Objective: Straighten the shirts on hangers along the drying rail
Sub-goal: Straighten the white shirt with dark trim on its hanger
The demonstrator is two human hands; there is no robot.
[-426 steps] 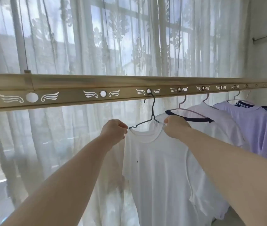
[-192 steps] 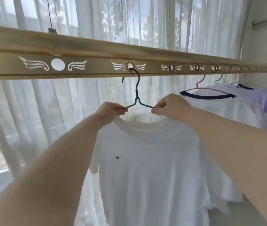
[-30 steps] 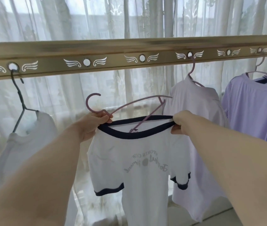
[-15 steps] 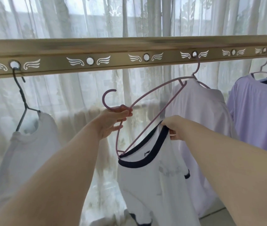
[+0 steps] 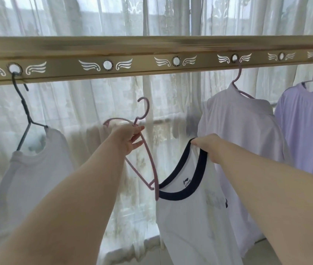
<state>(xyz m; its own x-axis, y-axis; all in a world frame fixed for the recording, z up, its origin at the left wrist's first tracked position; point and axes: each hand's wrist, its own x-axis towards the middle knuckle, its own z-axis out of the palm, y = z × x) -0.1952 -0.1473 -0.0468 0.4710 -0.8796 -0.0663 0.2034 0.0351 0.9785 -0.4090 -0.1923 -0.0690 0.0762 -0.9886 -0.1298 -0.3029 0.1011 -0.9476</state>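
curtain [image 5: 94, 111]: white, sheer, with a woven flower pattern, hangs in folds behind both hands | window frame [image 5: 185, 16]: pale upright bar above and between the hands, seen through the cloth | floor [image 5: 266, 249]: pale, below the right arm

The hanger [image 5: 145, 148] in the left grip [image 5: 128, 139] hangs left of the shirt [image 5: 190, 217] in the right grip [image 5: 208, 148]. Above both runs the rail [image 5: 152, 58]. Other shirts hang either side.
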